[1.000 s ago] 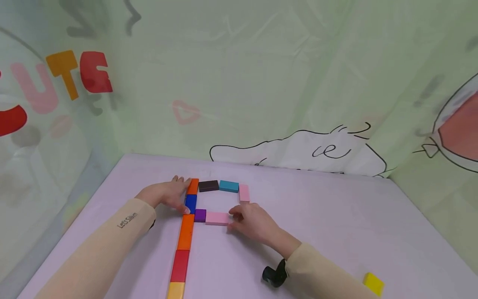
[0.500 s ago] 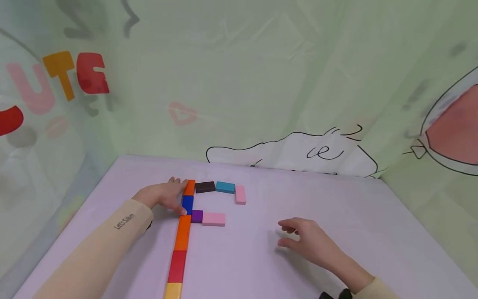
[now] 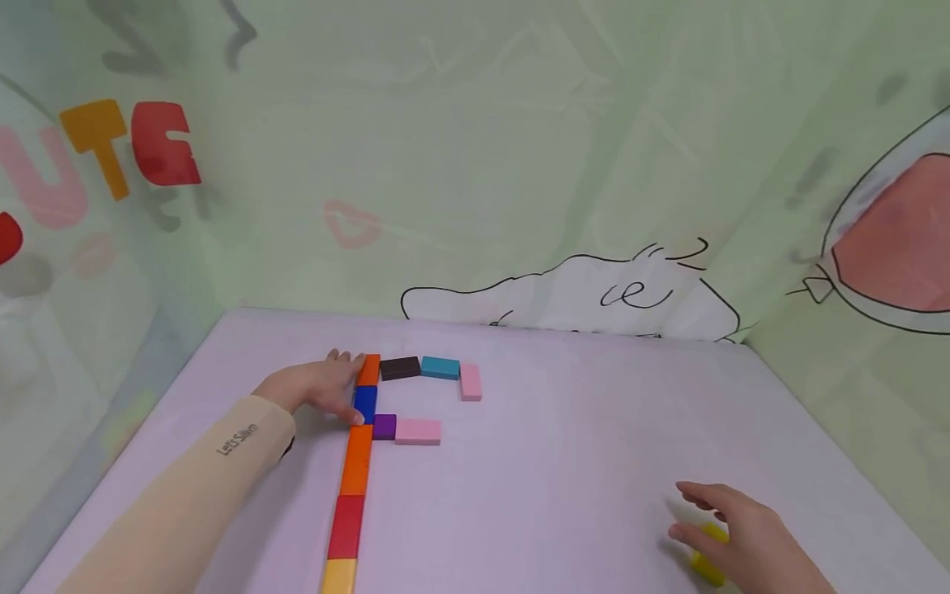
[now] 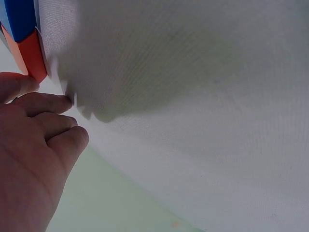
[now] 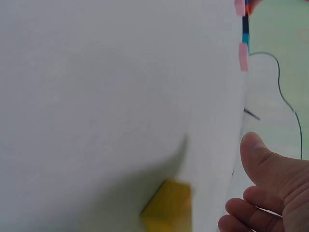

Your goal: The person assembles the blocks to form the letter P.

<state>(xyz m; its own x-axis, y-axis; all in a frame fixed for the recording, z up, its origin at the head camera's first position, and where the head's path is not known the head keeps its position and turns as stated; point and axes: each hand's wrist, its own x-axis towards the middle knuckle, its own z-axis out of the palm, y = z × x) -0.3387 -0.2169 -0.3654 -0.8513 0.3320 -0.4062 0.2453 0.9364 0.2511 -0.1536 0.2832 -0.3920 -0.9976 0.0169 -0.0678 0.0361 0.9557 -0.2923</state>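
Observation:
My left hand (image 3: 319, 386) rests against the left side of a row of blocks, fingertips at the far orange block (image 3: 369, 370) and thumb by the near end of the blue block (image 3: 364, 404). Below them the row runs on through another orange block (image 3: 355, 460), a red block (image 3: 345, 528) and a light orange block (image 3: 339, 576). Over at the right, my right hand (image 3: 753, 540) holds nothing, thumb and fingers spread apart above a yellow block (image 5: 171, 205). In the head view the hand partly hides that block.
From the row's far end a dark block (image 3: 400, 368), a teal block (image 3: 440, 368) and a pink block (image 3: 471, 383) branch right. Nearer, a purple block (image 3: 384, 426) and another pink block (image 3: 418, 431) extend from the row. A printed cloth wall (image 3: 482, 181) stands behind the table.
My right hand has let go of the nearer pink block and moved right and toward me, over to the yellow block. The left hand has stayed at the row.

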